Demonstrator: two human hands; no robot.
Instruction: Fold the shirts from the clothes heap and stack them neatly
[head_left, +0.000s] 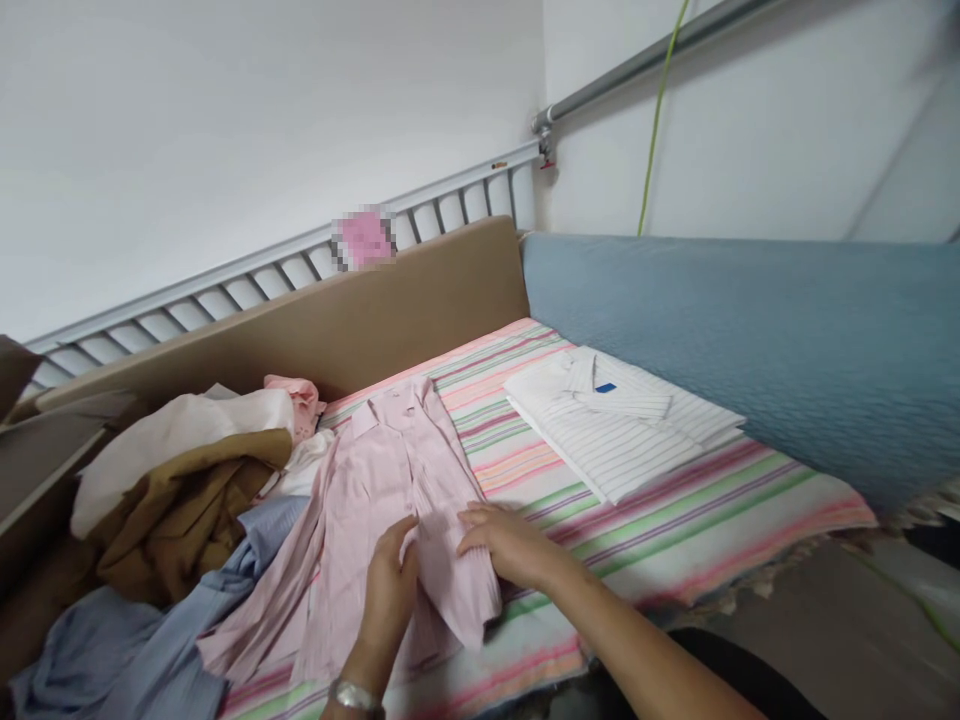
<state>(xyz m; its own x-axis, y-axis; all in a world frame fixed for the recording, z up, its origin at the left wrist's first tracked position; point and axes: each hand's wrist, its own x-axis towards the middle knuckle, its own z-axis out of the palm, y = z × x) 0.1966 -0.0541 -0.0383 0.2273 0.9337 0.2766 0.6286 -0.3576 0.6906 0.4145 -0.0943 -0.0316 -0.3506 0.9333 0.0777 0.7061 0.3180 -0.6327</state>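
Note:
A pale pink long-sleeved shirt [375, 480] lies front up on the striped bed cover, its collar pointing away from me and one sleeve stretched toward the near left. On the lower front, close to the button edge, rests my left hand [390, 580]; its thumb and fingertips are a little apart, and a metal watch [354, 696] is on that wrist. My right hand [506, 542] touches the shirt's right side with bent, spread fingers. To the right lies a folded white striped shirt [622, 430] with a small blue label at its collar.
Heaped at left are loose clothes: a white garment [187, 430], a brown one [195, 510] and a blue one [157, 640]. The striped cover [517, 460] meets a brown backboard [442, 290] and a blue padded panel [712, 330]. Behind stands a white radiator [247, 290].

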